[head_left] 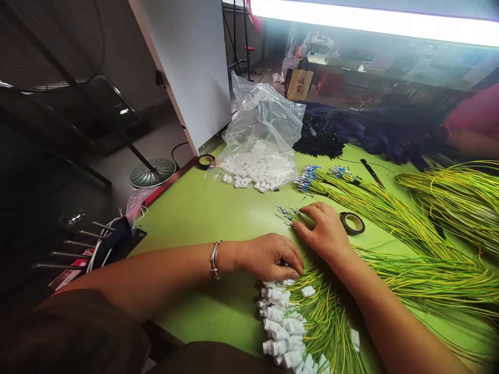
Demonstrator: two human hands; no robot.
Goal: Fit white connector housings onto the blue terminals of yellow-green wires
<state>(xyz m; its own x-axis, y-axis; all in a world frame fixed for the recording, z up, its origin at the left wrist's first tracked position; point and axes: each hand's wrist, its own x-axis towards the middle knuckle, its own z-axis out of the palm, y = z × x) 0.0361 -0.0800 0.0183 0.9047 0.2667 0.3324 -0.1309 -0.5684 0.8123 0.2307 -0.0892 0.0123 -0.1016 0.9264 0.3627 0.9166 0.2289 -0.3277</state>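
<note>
My left hand [275, 257] is closed, its fingers curled toward the thumb, just above a pile of white plastic connectors [286, 327] fitted on yellow-green wires [327, 311]. Whatever it holds, if anything, is hidden. Farther forward, my right hand [323, 231] reaches over a small bunch of wire ends with blue and silver crimp terminals [286, 213]. Its thumb and forefinger are apart, with the wires between them. A loose white connector [308, 291] rests on the wires below my hands. Beside my right hand lies a roll of black tape [352, 223].
A clear plastic bag [261, 140] of white connectors stands at the back of the green table [175, 228]. More wire bundles [460, 208] cover the right side, near a dark-handled tool [372, 173]. Another tape roll [206, 161] sits at the far edge. A person's pink sleeve [473, 117] appears at right.
</note>
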